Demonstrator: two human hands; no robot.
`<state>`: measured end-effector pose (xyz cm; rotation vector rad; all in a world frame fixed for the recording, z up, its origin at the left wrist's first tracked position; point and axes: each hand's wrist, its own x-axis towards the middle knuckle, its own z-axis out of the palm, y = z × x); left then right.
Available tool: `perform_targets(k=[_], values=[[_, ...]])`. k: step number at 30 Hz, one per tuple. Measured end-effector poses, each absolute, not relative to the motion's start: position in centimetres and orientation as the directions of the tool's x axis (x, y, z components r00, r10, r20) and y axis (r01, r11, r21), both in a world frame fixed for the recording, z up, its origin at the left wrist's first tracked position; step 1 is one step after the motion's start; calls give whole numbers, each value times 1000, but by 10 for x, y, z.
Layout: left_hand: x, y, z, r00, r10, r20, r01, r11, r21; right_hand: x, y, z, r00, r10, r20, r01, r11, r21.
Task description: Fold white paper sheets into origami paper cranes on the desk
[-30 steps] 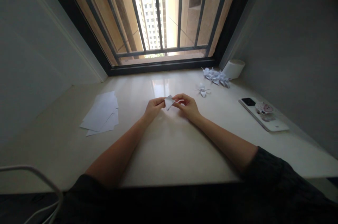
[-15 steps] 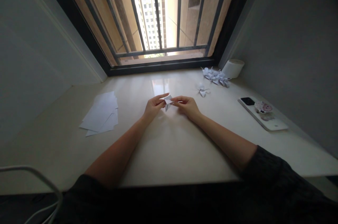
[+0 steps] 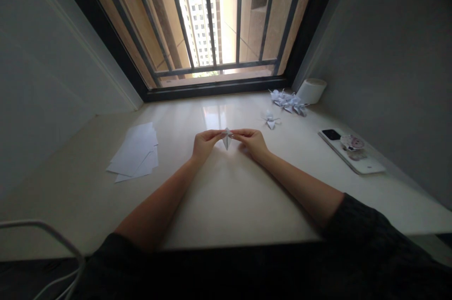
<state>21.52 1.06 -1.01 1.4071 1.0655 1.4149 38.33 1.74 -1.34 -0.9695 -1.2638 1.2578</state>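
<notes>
A small folded piece of white paper, pointed at its lower end, is held up between my two hands over the pale sill. My left hand pinches its left side between thumb and fingers. On the opposite side, my right hand pinches it the same way. Fingertips cover the outer edges of the folded paper. Beyond my right hand lies a single folded paper figure with thin points sticking out.
Several similar paper figures cluster beside a white roll at the back right. Loose white sheets lie at left. A phone with a round grip rests at right. A pale cable loops at the lower left. A barred window stands behind.
The folded paper has turned from a tilted pose to an upright, diamond-like shape facing me. My left fingers, earlier spread above it, have closed in on its left side.
</notes>
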Motion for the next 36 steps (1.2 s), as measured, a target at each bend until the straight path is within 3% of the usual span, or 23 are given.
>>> perform_targets(k=[6, 13, 18, 23, 32, 36], values=[[215, 11, -8, 1, 972, 236, -39, -236, 971, 382, 16, -9, -113, 976, 187, -134, 172, -976], [213, 11, -9, 156, 973, 168, 7, -172, 985, 378, 17, -15, -1, 973, 229, -154, 226, -962], [212, 12, -11, 170, 977, 129, 18, -134, 991, 380, 17, -16, -2, 948, 318, 28, 318, -948], [215, 11, -6, 171, 979, 107, -7, -107, 994, 381, 13, -13, -72, 883, 464, 221, 468, -856], [215, 9, -3, 115, 982, 149, 146, -165, 975, 382, 10, -11, -227, 817, 530, 241, 574, -782], [216, 9, -3, 101, 983, 154, 57, -160, 985, 380, 9, -11, -201, 844, 497, 257, 535, -805]])
